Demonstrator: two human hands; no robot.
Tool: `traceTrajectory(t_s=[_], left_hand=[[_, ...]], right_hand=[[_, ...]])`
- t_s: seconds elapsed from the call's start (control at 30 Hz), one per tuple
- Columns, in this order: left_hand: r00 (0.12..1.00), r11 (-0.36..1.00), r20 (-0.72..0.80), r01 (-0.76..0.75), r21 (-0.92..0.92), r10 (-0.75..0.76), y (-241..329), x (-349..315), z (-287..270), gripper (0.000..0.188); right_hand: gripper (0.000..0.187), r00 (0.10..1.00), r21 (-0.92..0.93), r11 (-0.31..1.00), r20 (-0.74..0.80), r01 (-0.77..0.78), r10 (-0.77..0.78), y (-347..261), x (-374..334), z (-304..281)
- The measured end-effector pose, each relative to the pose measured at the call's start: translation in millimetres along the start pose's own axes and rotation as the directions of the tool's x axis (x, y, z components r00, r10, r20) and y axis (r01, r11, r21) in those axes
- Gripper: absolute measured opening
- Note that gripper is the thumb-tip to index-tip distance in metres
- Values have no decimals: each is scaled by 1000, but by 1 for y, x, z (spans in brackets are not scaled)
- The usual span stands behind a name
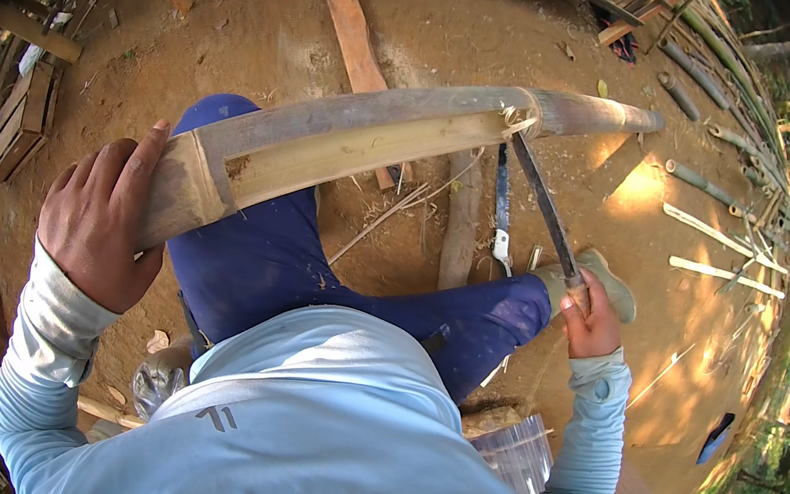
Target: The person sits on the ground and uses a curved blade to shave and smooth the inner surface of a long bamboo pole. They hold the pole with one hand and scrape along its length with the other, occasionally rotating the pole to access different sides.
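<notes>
A thick bamboo pole [357, 156] lies slantwise across my raised knee, with a long opening cut in its side that bares the pale inside. My left hand [108, 207] is wrapped round its near left end, fingers on top and thumb below. In my right hand [592, 320] is a long-bladed knife [550, 208], gripped by its wooden handle. The blade points up and left, its tip at the far end of the opening beside a node. Curled pale shavings [516, 123] cling there.
A handsaw [503, 207] with a pale handle lies on the dirt beyond my legs, beside a log [460, 221]. A wooden plank [354, 34] lies farther off. Bamboo lengths [697, 72] and split strips [724, 238] are spread at right. A wooden crate [23, 124] stands at left.
</notes>
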State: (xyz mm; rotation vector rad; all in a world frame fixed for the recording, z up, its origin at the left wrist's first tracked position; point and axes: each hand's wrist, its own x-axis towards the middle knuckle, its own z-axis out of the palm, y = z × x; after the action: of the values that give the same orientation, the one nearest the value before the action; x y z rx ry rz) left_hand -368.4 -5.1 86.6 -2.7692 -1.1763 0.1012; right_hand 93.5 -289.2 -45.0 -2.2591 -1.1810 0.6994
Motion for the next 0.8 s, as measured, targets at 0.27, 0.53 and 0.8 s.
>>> traceTrajectory(t_s=[0.27,0.53,0.8], left_hand=[[991,996,99,-86,-32,89,-10,2,-9,106],[981,992,168,-78,-103,95,-12,16,-9,102],[977,997,208,-43,-68,57,-11,18,-5,106]], right_hand=[[52,952,-289,911,4,294,-306,-43,11,-18],[59,980,-408,912,196,43,42,-84,24,-36],[66,970,-444,887,242,126,-16,-97,37,-38]])
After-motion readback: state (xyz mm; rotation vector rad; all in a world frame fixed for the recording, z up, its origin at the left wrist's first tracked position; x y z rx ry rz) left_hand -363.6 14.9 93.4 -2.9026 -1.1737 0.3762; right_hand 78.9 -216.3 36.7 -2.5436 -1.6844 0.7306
